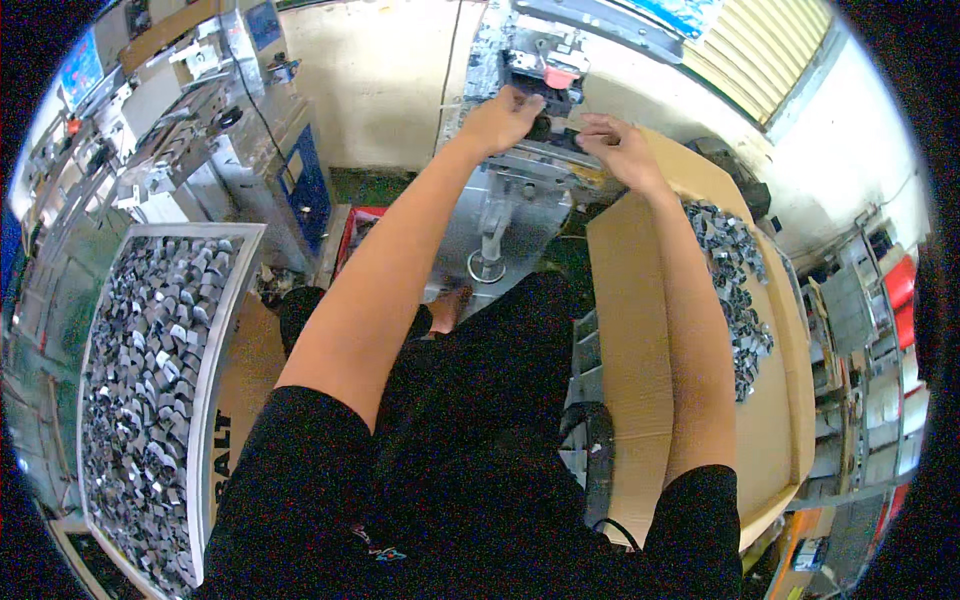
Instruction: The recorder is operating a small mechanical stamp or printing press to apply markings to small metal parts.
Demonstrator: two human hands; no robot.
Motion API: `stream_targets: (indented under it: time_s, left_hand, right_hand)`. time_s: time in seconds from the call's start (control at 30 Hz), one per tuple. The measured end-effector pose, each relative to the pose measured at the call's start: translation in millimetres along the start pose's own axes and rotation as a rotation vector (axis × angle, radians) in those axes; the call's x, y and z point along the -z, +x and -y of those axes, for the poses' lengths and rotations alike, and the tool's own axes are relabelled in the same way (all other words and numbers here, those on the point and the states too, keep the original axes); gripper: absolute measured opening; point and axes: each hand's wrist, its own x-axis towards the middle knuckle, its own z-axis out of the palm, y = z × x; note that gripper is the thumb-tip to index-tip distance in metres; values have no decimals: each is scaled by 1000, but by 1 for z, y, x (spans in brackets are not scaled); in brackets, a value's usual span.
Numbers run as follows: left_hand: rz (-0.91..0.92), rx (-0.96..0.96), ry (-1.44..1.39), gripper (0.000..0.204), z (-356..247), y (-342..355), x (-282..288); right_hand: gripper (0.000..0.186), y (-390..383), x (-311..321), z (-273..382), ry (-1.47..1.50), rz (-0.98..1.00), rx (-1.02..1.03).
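Nearest the person, a metal tray (222,330) heaped with small grey metal parts (150,350) lies at the left, and a cardboard sheet (640,350) spreads at the right with a strip of loose metal pieces (740,290) along its far edge. Both bare forearms stretch forward over dark clothing. Further off, the left hand (500,118) is curled at the black fixture (545,95) of a small press machine; what it grips is hidden. The right hand (618,145), fingers bent narrow, rests just beside that fixture, on its grey surface (540,158).
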Motion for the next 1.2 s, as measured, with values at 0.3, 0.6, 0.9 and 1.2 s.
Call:
stream_targets:
  time_s: [0.3, 0.6, 0.9, 1.2]
  left_hand:
    - [-52, -91, -2, 70, 13, 9, -3]
    - [-484, -289, -337, 43, 4, -62, 23]
    - [-621, -40, 45, 30, 77, -257, 156]
    - [-820, 272, 415, 38, 117, -430, 350]
  right_hand:
    - [34, -79, 110, -129, -445, -217, -314]
    - [40, -101, 123, -164, -495, 238, -417]
    - [42, -108, 121, -201, -210, 174, -448]
    - [47, -106, 106, -108, -443, 73, -580]
